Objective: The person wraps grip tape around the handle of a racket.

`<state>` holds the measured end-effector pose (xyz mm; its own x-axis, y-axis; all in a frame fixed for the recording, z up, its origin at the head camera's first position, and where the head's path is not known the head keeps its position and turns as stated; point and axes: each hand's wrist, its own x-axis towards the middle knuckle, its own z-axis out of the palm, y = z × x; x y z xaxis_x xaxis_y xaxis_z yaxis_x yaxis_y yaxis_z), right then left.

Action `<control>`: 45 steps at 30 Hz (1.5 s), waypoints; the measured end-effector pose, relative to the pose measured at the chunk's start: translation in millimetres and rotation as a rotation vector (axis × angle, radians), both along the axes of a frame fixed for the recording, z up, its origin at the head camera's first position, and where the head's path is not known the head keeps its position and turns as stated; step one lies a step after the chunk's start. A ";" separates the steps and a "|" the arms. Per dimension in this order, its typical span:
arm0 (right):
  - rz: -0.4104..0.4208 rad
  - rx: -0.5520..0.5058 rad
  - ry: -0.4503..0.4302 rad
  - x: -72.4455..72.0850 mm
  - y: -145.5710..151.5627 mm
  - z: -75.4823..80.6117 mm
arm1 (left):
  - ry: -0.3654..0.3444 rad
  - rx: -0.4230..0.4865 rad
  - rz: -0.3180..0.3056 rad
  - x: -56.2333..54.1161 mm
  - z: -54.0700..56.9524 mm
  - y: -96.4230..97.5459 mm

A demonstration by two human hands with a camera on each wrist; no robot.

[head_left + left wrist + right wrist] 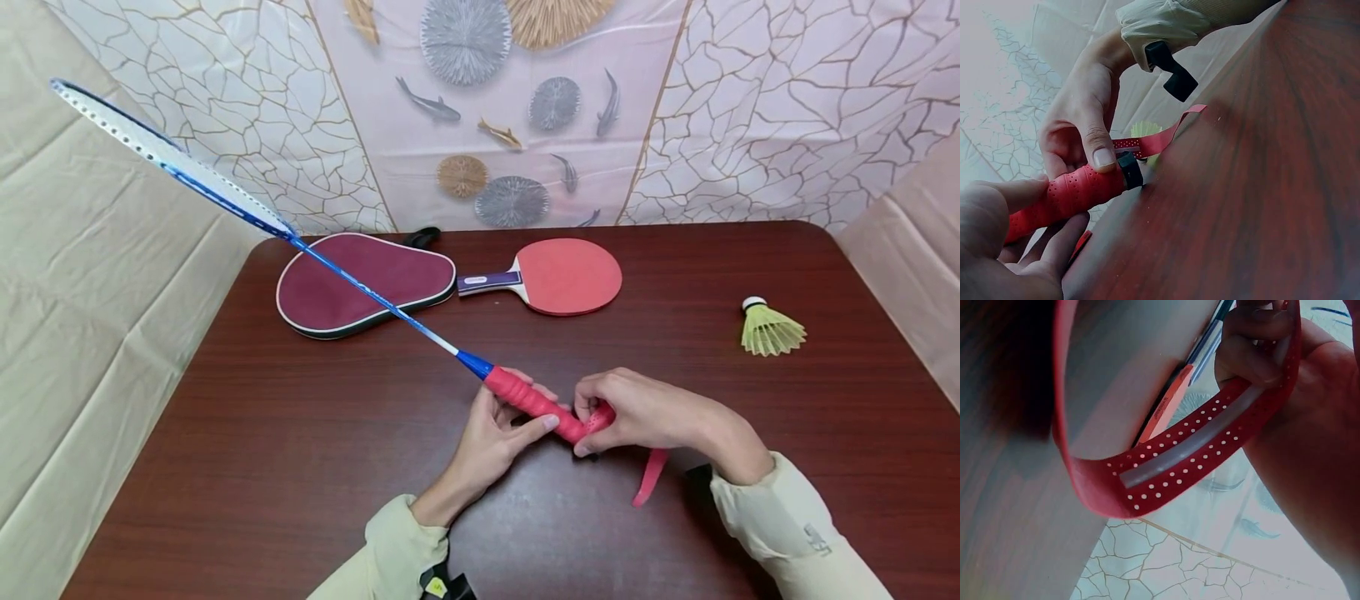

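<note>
A blue and white badminton racket (367, 292) slants up to the left, its handle wrapped in overlapping turns of red, perforated grip tape (525, 396). My left hand (487, 442) holds the wrapped handle, thumb on the near side and fingers beneath. At the butt end, my right hand (652, 408) pinches the tape against the handle. In the left wrist view, the black butt (1129, 170) shows past the last turn. A loose tail of tape (651, 477) hangs below the right hand. The right wrist view shows this tape (1179, 450) looping, a pale strip along its dotted underside.
Behind the hands, a maroon paddle case (367, 279) lies partly under the racket shaft in the head view. Beside it is a red table tennis paddle (570, 277). A yellow shuttlecock (771, 327) lies to the right on the dark wooden table (247, 467).
</note>
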<state>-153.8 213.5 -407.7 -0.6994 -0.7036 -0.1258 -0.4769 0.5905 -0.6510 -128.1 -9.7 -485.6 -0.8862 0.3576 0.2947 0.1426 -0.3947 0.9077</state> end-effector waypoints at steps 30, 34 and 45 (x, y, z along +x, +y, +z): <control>0.132 -0.034 0.042 0.2 9.1 3.7 | 0.007 0.010 -0.008 0.5 0.6 0.1; 0.101 -0.013 0.041 1.3 5.4 3.3 | 0.016 -0.091 0.034 0.9 0.7 0.3; 0.035 0.025 0.037 3.8 -1.8 1.1 | -0.010 -0.179 0.049 0.2 1.6 -0.3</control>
<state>-150.0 211.8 -406.6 -0.6788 -0.7248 -0.1184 -0.5212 0.5890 -0.6176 -127.8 -10.0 -484.0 -0.9064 0.3599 0.2210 0.1480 -0.2192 0.9644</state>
